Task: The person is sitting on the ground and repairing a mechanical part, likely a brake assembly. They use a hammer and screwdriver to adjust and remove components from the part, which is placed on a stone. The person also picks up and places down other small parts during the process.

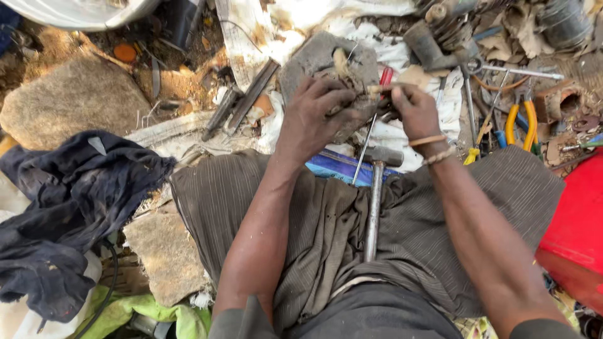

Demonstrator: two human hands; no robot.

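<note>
My left hand (314,116) grips a dirty grey lump-like part (326,59), held up in front of me above a white cloth. My right hand (413,112) is closed on a thin tool, pressing its tip against the same part; which tool it is I cannot tell. A red-handled screwdriver (384,76) with a long thin shaft points down between my hands. A metal hammer (375,194) lies on my lap between my legs, head away from me.
Yellow-handled pliers (520,119) and several metal tools lie at the right. A red container (578,226) stands at the right edge. A large stone (69,103) and dark blue cloth (63,207) lie at the left. Flat metal bars (242,100) rest on the dirt.
</note>
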